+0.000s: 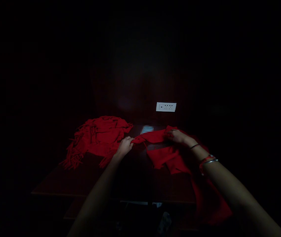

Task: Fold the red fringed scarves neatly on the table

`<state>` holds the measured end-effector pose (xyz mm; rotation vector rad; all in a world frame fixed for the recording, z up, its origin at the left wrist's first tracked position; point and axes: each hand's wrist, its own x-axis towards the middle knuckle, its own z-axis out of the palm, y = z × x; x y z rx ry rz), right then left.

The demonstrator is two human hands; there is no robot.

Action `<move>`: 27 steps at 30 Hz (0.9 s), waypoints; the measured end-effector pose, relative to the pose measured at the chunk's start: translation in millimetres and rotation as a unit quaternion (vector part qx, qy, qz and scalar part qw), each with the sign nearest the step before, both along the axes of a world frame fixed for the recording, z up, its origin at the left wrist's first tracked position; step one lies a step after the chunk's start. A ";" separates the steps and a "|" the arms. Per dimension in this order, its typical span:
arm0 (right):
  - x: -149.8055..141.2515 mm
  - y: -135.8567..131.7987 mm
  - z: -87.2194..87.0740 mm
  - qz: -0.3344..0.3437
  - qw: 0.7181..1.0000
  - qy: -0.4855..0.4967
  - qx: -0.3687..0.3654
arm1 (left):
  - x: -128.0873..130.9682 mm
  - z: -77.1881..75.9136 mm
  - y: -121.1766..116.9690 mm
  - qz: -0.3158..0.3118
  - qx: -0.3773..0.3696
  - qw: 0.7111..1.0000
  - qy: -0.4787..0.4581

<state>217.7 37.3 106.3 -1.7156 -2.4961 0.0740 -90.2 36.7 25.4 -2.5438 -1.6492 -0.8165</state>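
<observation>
My two bare hands spread a red cloth (155, 136) across the middle of a dark tabletop (63, 184).

At left of centre lies a heap of fringed red fabric (105, 133), probably set aside for working room. Beside it, my left hand (125, 147) is closed on the cloth's narrow end, seemingly to steady it. Behind the middle stretch, a pale patch (147, 129) is too blurred to identify. Right of centre, my right hand (178, 135) touches the cloth, perhaps to flatten it; shadow hides whether its fingers grip. More red fabric (209, 200) falls past the table edge at lower right, partly behind my forearm; darkness swallows the surroundings.
</observation>
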 end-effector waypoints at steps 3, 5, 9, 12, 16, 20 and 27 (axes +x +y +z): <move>-52.6 -6.1 -25.3 0.052 0.998 0.033 0.007 | 2.8 4.4 -6.1 -0.046 0.045 0.998 -0.003; -80.9 -10.9 -37.3 0.047 0.996 0.060 0.041 | 4.5 5.7 -10.0 -0.083 0.064 0.994 -0.008; -112.0 -14.3 -45.4 0.040 0.993 0.051 0.104 | 7.3 6.5 -15.7 -0.137 0.075 0.988 -0.006; -105.0 -9.3 -38.7 0.037 0.994 0.003 0.105 | 6.4 10.1 -18.9 -0.127 0.077 0.989 -0.023; -62.8 1.2 -25.7 -0.053 0.992 -0.013 0.116 | 5.1 19.6 -24.5 -0.106 0.094 0.988 -0.064; -44.5 -1.7 -24.1 -0.009 0.990 0.089 0.108 | 12.0 24.1 -29.4 -0.096 0.097 0.985 -0.103; -110.2 -25.8 -44.1 0.148 0.981 0.099 0.074 | 15.9 14.1 -30.6 -0.077 0.057 0.989 -0.116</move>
